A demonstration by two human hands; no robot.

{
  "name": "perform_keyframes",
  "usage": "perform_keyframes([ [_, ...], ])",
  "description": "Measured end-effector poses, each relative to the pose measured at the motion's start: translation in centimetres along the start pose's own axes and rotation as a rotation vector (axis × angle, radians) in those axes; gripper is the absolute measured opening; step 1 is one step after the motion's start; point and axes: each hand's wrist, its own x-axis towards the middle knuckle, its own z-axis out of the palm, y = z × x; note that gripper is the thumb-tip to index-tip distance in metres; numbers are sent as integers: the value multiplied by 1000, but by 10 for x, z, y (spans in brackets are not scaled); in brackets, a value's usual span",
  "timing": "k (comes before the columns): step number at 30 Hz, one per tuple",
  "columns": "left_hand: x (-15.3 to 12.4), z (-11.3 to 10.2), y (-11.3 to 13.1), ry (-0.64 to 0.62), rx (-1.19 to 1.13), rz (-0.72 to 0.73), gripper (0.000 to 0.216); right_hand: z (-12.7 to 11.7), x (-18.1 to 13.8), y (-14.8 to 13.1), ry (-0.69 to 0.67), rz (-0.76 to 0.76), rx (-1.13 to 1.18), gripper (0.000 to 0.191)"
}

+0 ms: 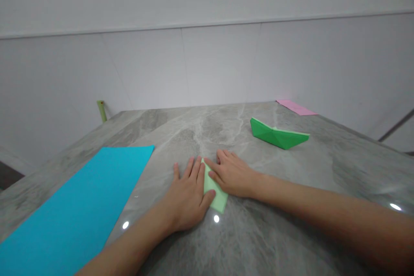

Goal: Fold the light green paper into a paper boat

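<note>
A folded piece of pale green paper lies flat on the grey marbled table between my two hands. My left hand is spread flat, its fingers over the paper's left side and its thumb resting on the lower part. From the right, my right hand touches the paper's upper right edge with the index finger and thumb; its other fingers are curled. The hands cover part of the paper, so its full outline is hidden.
A green folded paper boat rests on the table beyond my right hand. To the left lies a large blue sheet. A pink sheet is at the far right edge, near the white wall.
</note>
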Motion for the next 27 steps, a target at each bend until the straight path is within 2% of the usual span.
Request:
perform_keyframes([
  [6,0,1,2,26,19,-15,74,-3,0,-13,1,28,-36,37],
  [9,-1,0,3,20,25,-15,74,-2,1,-20,60,88,-55,33],
  [13,-1,0,3,27,17,-12,74,4,5,-20,148,15,-63,34],
  [19,0,2,-1,53,-16,-6,77,10,10,-13,136,15,15,36],
  [23,0,4,-4,70,-42,7,77,9,-4,-8,125,-49,-7,37],
  [27,-1,2,-8,64,-68,22,79,8,-33,4,127,-14,-21,38],
])
